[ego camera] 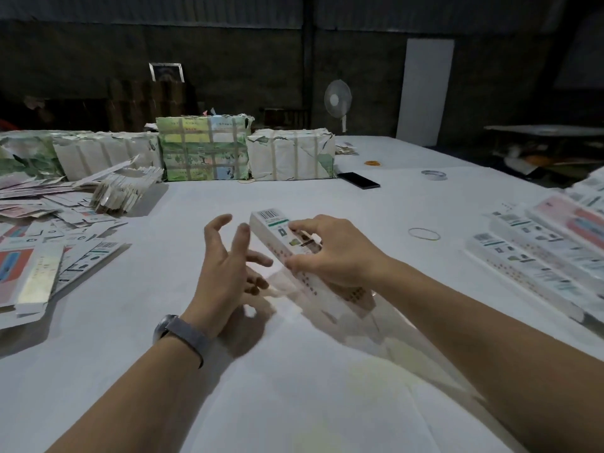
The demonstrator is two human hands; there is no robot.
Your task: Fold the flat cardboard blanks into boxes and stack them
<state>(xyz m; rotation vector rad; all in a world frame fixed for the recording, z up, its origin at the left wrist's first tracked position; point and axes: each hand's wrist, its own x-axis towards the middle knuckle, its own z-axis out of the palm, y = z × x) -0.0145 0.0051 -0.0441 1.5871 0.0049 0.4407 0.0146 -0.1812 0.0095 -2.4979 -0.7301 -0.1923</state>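
My right hand (333, 253) grips a long white folded box (277, 237) with a barcode at its far end, held slanted above the white table (294, 371). Its near end is blurred. My left hand (225, 263) hovers just left of the box with fingers spread and relaxed, holding nothing; a watch sits on that wrist. Flat printed blanks (49, 256) lie scattered at the left. Finished folded boxes (539, 259) lie side by side at the right.
Three taped paper-wrapped bundles (202, 148) stand along the far side. A black phone (358, 180), a tape ring (433, 174) and rubber bands (424, 233) lie on the table beyond my hands. A fan (337, 99) stands behind.
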